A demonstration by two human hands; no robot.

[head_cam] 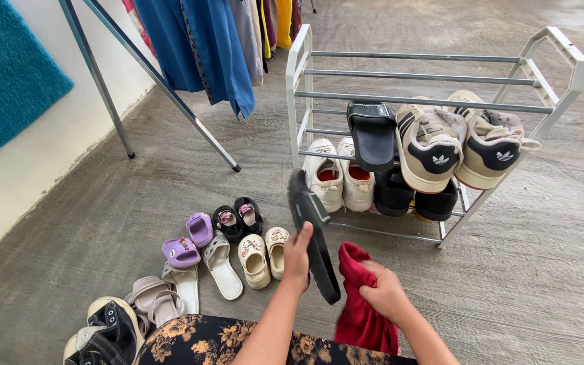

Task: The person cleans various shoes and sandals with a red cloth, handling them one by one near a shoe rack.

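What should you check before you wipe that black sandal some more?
1. Left hand grips the black rubber slide sandal: ok.
2. Right hand holds the red cloth: ok.
3. Cloth touching the sandal: cannot tell; they sit close together.
4. Sandal clean: cannot tell.
5. Matching black slide on the white metal shoe rack: ok.
6. Free space beside it on that shelf: ok, at the left.

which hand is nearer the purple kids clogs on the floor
Left. The left hand, gripping a black slide sandal, is just right of the purple clogs. The right hand, holding a red cloth, sits farther right, beyond the sandal.
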